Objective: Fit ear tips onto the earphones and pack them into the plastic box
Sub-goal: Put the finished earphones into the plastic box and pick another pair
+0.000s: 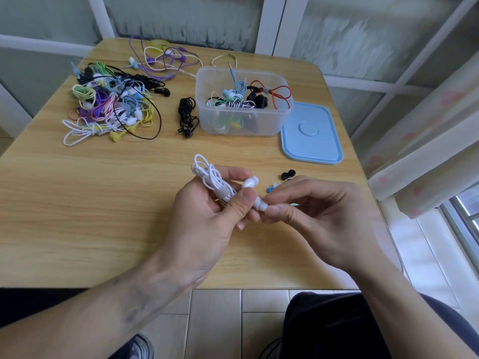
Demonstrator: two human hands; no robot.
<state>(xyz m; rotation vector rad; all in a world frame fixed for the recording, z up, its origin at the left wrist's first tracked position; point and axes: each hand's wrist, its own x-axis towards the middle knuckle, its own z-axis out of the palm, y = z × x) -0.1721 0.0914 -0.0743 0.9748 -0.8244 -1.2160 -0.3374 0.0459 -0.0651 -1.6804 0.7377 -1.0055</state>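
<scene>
Two hands meet low over the near half of the tabletop [77, 216], a pale wood-grain laminate with rounded corners. The left hand [204, 211] curls round a bundled pair of white earphones [212, 177], its thumb pressing one glossy bud against the fingers while the smooth cord loops stand up above the knuckles. The right hand [316, 211] comes in from the other side and pinches a small white ear tip [261, 204] at the end of that bud, thumb and forefinger closed on it, the remaining fingers loosely bent. The second bud, rounded and oval, sticks out just above the left thumb.

Just beyond the right hand's knuckles lie loose ear tips: a blue one [270, 189] and, a little farther, soft black ring-shaped ones [287, 174].

Farther back sits the plastic box [207, 117], translucent and rounded at the corners, open on top and holding coiled earphones in black, red, light blue, green and white. Its flat light-blue lid [311, 133], with a raised disc in the middle, lies on the tabletop touching the box's right side. A black coiled set [187, 116] lies just left of the box. Well to the left spreads a tangled pile of earphones [111, 104] in many colours, and behind it purple and cream cords [160, 58] trail to the far edge.
</scene>
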